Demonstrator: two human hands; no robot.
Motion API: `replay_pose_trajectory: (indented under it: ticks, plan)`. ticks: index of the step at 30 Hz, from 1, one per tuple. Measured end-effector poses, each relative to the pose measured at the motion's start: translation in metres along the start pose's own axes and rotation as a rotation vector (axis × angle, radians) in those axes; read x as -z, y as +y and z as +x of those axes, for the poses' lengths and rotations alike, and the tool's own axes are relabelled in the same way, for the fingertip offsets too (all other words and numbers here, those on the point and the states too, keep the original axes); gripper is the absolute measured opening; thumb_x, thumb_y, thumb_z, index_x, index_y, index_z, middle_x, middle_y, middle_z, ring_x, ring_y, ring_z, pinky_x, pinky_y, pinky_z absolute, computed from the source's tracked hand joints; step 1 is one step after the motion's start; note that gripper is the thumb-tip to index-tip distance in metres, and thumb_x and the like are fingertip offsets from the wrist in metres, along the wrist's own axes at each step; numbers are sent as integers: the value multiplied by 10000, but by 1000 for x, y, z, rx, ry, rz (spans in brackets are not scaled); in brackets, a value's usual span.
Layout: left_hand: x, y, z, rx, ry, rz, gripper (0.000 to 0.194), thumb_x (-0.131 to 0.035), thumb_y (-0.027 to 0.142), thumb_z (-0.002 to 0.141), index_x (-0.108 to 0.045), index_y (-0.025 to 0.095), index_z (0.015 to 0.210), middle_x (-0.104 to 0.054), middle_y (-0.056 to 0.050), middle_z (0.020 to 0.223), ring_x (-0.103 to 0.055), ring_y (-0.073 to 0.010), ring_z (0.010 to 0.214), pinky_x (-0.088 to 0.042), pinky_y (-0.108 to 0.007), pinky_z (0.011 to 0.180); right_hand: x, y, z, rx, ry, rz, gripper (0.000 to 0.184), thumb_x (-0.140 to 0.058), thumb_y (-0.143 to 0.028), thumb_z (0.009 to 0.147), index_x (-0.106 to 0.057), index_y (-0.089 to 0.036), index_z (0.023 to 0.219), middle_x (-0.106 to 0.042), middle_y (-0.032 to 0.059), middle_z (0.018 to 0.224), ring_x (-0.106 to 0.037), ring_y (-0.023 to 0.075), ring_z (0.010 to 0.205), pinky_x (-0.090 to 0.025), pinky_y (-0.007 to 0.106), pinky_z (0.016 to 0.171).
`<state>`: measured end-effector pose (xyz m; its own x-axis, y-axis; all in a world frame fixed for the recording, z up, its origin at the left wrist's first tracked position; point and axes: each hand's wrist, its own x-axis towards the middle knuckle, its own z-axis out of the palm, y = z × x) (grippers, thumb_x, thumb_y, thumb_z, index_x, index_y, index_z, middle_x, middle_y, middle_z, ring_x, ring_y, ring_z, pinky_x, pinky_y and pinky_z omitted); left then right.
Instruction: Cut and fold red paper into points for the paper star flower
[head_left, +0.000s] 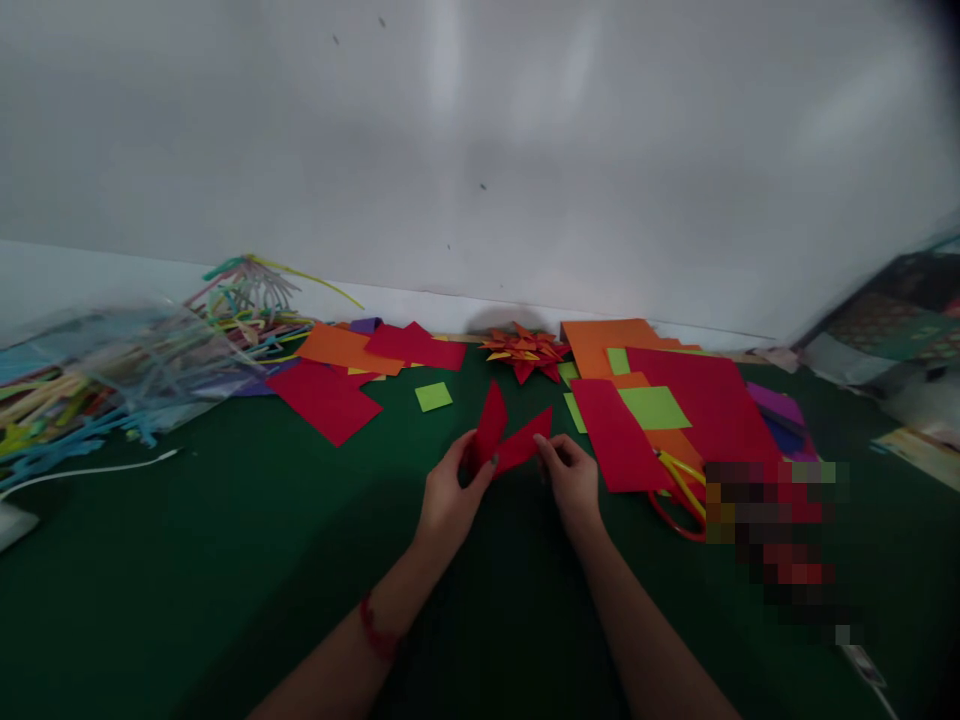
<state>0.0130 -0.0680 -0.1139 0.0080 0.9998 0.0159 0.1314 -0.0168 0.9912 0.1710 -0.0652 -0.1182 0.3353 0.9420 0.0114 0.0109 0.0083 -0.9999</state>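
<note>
A folded piece of red paper (pixel 517 447) is held above the green tabletop, with two pointed flaps spreading apart in a V. My left hand (pixel 452 492) pinches its left side, thumb in front. At the tip of the right flap, my right hand (pixel 571 482) grips the paper between thumb and fingers. Just beyond stands a red and orange folded-paper flower (pixel 525 350) with many points. A small green paper square (pixel 433 397) lies behind my left hand.
Red sheets (pixel 326 400) and an orange sheet (pixel 349 348) lie back left, near bagged pipe cleaners (pixel 157 350). At right are a large red sheet (pixel 705 400), a green piece (pixel 655 408) and yellow-and-red-handled scissors (pixel 681 483). A white wall (pixel 480 150) rises behind.
</note>
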Motion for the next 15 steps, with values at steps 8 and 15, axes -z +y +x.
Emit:
replay_pose_trajectory:
  ticks: [8,15]
  plan:
    - [4,-10,14,185,40,-631,413,-374,357,865,-380,215,1252,-423,-86,1320,-455,-220,1153,-429,-340,892,-5,-6,-2,-58,-83,137,251,-600,-454,701,-533,-212,693,-616,16,648,-595,179,581,-463,276,449]
    - [11,-12,20,324,71,-753,354,-534,214,805,-506,165,1154,-499,-91,1256,-453,-180,1158,-415,-245,922,-7,-12,-7,-69,-102,107,239,-624,-431,687,-524,-214,687,-634,16,671,-630,209,663,-505,295,495]
